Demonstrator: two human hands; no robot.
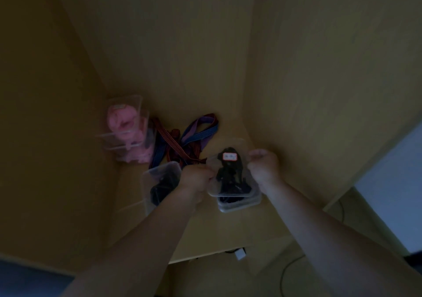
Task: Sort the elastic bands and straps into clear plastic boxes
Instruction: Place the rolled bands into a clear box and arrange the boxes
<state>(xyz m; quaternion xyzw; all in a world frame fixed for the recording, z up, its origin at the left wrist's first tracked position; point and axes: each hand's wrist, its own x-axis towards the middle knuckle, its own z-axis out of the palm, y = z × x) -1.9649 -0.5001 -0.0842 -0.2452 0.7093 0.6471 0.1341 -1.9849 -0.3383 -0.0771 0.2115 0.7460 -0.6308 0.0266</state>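
1. Near, the left hand (196,177) and right hand (263,166) curl round the sides of a clear box (235,195) of black straps, probably pressing its lid shut, just above a second box (239,206).
2. Left, another box (159,171) holds dark straps.
3. Beyond, striped straps (194,134) lie loose, seemingly unsorted.
4. Far left, pink-band boxes (124,97) crowd the corner of the dim wooden desk (228,232).

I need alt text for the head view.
In dim light, the left hand and right hand grip a clear box of black bands at a desk. Red and blue straps lie loose behind it, with pink bands in boxes further left.
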